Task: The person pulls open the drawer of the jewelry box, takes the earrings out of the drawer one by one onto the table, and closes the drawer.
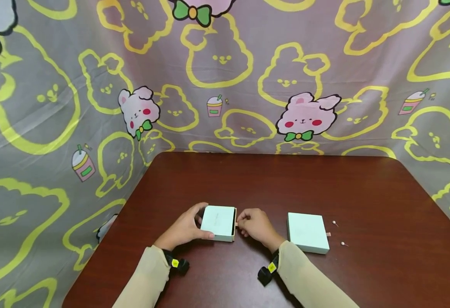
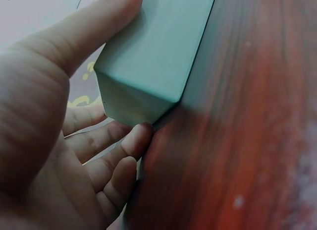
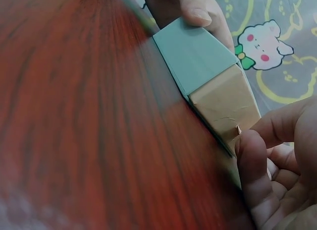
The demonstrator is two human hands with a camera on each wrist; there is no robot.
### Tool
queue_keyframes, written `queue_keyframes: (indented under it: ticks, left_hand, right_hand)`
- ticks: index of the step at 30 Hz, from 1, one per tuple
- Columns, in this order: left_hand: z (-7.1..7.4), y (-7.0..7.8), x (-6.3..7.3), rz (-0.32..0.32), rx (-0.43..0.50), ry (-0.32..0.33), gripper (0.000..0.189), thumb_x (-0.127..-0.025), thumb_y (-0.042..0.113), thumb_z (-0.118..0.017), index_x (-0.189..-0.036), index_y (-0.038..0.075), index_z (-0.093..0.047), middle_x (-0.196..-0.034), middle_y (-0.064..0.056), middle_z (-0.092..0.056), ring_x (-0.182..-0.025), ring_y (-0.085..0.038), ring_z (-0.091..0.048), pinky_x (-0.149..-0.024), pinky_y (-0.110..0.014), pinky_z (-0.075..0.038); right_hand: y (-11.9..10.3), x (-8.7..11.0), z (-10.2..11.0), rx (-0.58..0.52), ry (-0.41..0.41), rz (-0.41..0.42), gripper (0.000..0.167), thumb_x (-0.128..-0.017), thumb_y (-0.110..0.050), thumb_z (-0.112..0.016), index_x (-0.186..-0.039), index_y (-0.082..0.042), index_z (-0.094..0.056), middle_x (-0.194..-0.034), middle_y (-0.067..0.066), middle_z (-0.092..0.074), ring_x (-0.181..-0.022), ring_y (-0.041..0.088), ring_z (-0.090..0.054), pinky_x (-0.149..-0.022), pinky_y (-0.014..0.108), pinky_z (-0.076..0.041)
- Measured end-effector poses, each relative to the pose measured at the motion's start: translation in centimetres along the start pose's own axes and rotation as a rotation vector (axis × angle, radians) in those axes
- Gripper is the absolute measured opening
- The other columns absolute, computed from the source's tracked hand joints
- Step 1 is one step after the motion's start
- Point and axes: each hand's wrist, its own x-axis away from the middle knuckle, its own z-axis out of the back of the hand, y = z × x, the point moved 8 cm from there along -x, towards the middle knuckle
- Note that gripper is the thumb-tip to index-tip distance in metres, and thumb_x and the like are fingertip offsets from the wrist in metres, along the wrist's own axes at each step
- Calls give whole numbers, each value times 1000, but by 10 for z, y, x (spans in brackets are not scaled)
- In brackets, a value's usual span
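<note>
A pale mint-green drawer box (image 1: 218,219) lies on the table, and my left hand (image 1: 186,226) grips it from the left. In the left wrist view the left thumb lies along one side of the box, with the other fingers near its end. At the opposite end, the tan inner drawer (image 3: 223,101) sticks out slightly from the sleeve. My right hand (image 1: 259,224) pinches the small pull tab (image 3: 238,130) on the drawer's front between thumb and index finger. What lies inside the drawer is hidden.
A second mint-green box (image 1: 307,232), its small tab (image 1: 328,234) facing right, lies right of my right forearm. Beyond it are two small stud earrings with white ball heads, one earring (image 1: 334,222) farther back than the other earring (image 1: 343,244). Patterned cloth (image 1: 244,98) hangs around the brown table (image 1: 271,184).
</note>
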Motion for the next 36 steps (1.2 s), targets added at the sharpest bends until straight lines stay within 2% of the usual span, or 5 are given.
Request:
queue_keyframes:
  ticks: [6, 12, 18, 25, 36]
  left_hand:
    - [-4, 4, -3, -17, -2, -9, 102, -63, 46, -90, -145, 13, -40, -107, 0, -53, -86, -18, -53, -70, -35, -47]
    - [-8, 2, -3, -8, 1, -19, 101, -64, 45, -90, -145, 12, -40, -105, -1, -52, -85, -18, -53, -70, -35, -46]
    - [-7, 2, -3, -13, -3, -15, 102, -63, 45, -91, -145, 12, -40, -105, -1, -53, -85, -18, -53, -69, -35, -45]
    - [-7, -2, -2, 24, -4, -16, 104, -62, 46, -91, -146, 14, -38, -102, -2, -53, -85, -19, -53, -69, -35, -45]
    - [-3, -3, -1, 20, 3, -13, 104, -62, 45, -91, -146, 14, -38, -104, -2, -53, -86, -19, -53, -70, -36, -46]
  right_hand:
    - [0, 4, 7, 22, 28, -2, 11, -85, 2, -60, -77, -3, -67, -67, 5, -66, -50, 18, -59, -48, 33, -50]
    - [3, 8, 9, 27, 27, -4, 12, -84, 4, -59, -78, -2, -67, -63, 6, -64, -50, 18, -60, -49, 34, -51]
    - [5, 10, 12, 56, 62, -9, 12, -85, 2, -62, -77, -5, -67, -62, 4, -62, -51, 17, -59, -49, 33, -51]
    - [4, 12, 13, 78, 80, -17, 12, -85, 2, -61, -77, -5, -67, -61, 3, -61, -51, 17, -59, -49, 33, -51]
    - [7, 15, 18, 75, 125, -34, 12, -86, 2, -61, -79, -6, -67, -63, 3, -62, -52, 17, -60, -50, 33, -51]
